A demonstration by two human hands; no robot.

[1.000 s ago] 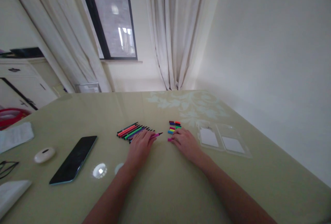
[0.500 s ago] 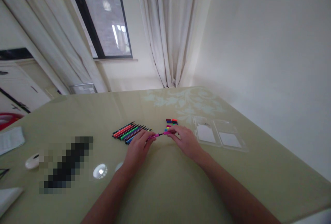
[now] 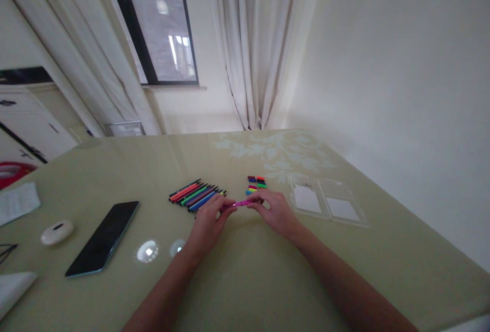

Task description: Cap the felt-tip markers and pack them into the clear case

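Observation:
My left hand (image 3: 207, 221) pinches the barrel of a pink felt-tip pen (image 3: 237, 204). At the pen's right end, the fingertips of my right hand (image 3: 276, 213) grip its pink cap (image 3: 247, 203), which now meets the barrel with no dark tip showing between. Several uncapped felt-tip pens (image 3: 193, 195) lie side by side just beyond my left hand, some partly hidden by it. Loose coloured caps (image 3: 262, 186) are grouped behind my right hand. To its right, a clear plastic case (image 3: 325, 208) lies opened flat with white cards inside.
On the left of the table (image 3: 245, 281) lie a black phone (image 3: 102, 240), a white rounded object (image 3: 57, 233) and a folded pale cloth or paper (image 3: 18, 203). Two shiny round spots show near my left forearm. Behind the table are curtains (image 3: 252, 56) and a window.
The pink cap and the pen barrel have come together, covering the dark tip that showed in the gap earlier. The view has shifted slightly.

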